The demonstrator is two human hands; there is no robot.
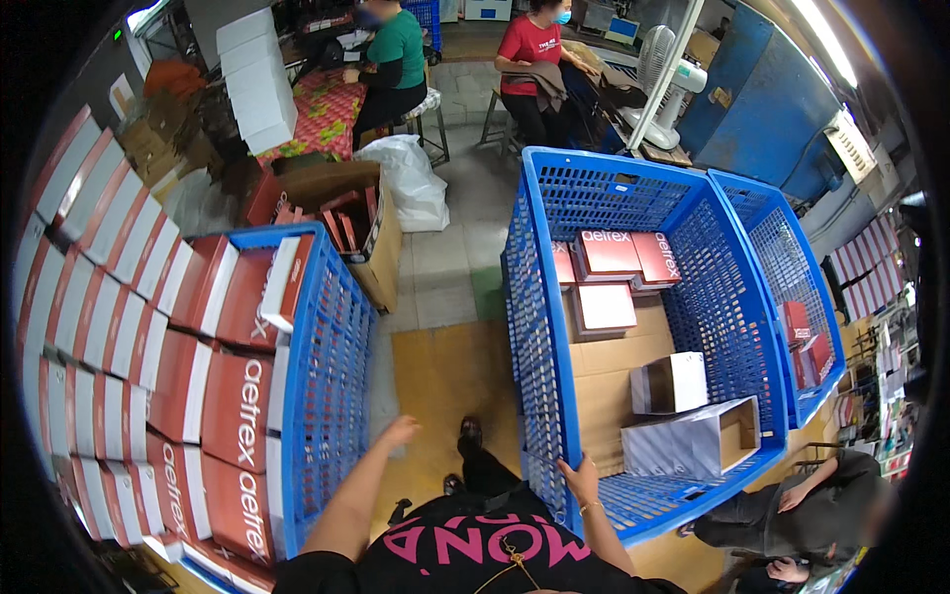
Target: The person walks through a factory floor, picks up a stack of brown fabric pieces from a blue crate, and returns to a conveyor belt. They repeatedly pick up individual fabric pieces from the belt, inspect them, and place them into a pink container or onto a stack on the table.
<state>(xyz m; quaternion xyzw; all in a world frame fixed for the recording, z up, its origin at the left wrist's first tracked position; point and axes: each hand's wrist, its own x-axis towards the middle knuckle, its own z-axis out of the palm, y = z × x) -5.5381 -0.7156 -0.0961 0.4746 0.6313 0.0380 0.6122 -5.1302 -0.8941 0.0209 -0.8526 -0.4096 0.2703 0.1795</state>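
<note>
My right hand is at the near left rim of a large blue plastic crate, with the fingers over its edge. In that crate several red-and-white shoe boxes sit at the far end on brown cardboard. Nearer me lie a white open box and a grey-white empty box on its side. My left hand hangs in the gap between the crates, beside the left blue crate, touching nothing I can see. It is slightly blurred and its fingers are hard to make out.
Stacked red-and-white shoe boxes fill the left crate. Beyond it stand a carton of red pieces and a white plastic bag. Another blue crate adjoins on the right. Two seated people work at the back; another person is at lower right.
</note>
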